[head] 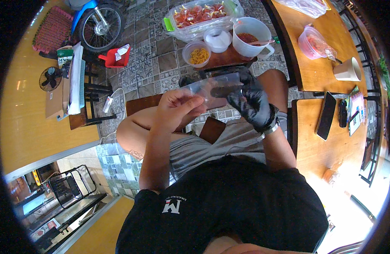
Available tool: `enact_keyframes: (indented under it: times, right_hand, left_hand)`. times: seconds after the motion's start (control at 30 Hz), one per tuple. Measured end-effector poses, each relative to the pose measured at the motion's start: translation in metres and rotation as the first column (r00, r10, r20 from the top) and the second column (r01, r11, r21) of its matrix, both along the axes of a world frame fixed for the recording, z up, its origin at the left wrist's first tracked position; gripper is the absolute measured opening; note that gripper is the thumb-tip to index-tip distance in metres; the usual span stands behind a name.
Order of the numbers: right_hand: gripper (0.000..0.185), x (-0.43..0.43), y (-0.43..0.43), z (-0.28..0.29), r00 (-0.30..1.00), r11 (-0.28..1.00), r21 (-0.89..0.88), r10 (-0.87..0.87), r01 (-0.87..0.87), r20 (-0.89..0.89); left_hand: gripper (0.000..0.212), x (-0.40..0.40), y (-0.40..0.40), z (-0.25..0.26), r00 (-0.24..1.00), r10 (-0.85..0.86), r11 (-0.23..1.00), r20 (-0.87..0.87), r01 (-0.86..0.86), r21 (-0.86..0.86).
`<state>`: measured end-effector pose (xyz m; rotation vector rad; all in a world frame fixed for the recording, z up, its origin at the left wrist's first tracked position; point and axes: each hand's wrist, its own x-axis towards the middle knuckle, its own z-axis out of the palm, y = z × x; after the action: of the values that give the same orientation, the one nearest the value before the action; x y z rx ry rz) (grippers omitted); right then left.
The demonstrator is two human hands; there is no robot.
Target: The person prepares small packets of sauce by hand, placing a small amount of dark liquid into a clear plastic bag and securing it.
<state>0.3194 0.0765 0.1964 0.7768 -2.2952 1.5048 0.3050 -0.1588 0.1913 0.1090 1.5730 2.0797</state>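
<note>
In front of my lap, my bare left hand [184, 104] pinches one end of a small clear plastic bag [214, 85] between thumb and fingers. My right hand [250, 101], in a black glove, grips the bag's other end; dark fingers show through or behind the film. Beyond them, a low wooden stool [215, 62] bears a round tub of yellow rubber bands [199, 56], a white plastic tub [218, 39] and a translucent measuring jug [245, 44]. The jug contains red sauce [246, 38] and a spoon [262, 42]. Behind it, a clear box [199, 27] holds several tied bags of red sauce [201, 14].
At right, wooden tables carry a pink-tinted tub [309, 44], a beige cup [347, 70] and phones, including a dark smartphone [326, 116]. A red dustpan [117, 58] and a motorbike wheel [100, 28] are at the upper left. A power strip [107, 104] lies on the tiled floor.
</note>
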Motion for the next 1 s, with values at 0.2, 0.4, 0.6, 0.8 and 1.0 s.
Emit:
enact_keyframes:
  times: [0.2, 0.4, 0.6, 0.8, 1.0]
  right_hand:
    - [0.029, -0.003, -0.003, 0.000, 0.995, 0.993, -0.118, 0.033, -0.021, 0.096]
    - [0.040, 0.001, -0.009, 0.012, 0.998, 0.998, 0.035, -0.060, 0.061, -0.028]
    - [0.043, 0.001, -0.002, -0.001, 0.990, 0.988, 0.079, -0.128, 0.133, -0.063]
    - [0.041, 0.006, -0.001, -0.003, 0.987, 0.990, -0.085, -0.098, 0.109, 0.125]
    - [0.043, -0.006, 0.005, 0.002, 0.985, 0.978, 0.157, -0.118, 0.137, -0.123]
  left_hand:
    - [0.017, 0.008, 0.002, -0.004, 0.999, 0.051, 0.999, -0.020, -0.051, -0.009]
    - [0.023, 0.003, 0.010, -0.008, 0.971, 0.238, 0.971, 0.012, -0.238, -0.033]
    - [0.028, 0.008, 0.021, -0.010, 0.959, 0.274, 0.962, 0.070, -0.273, -0.017]
    - [0.031, 0.016, 0.013, -0.023, 0.994, 0.093, 0.995, 0.061, -0.094, 0.020]
    - [0.045, 0.012, 0.010, -0.027, 0.978, 0.040, 0.996, -0.203, -0.056, -0.071]
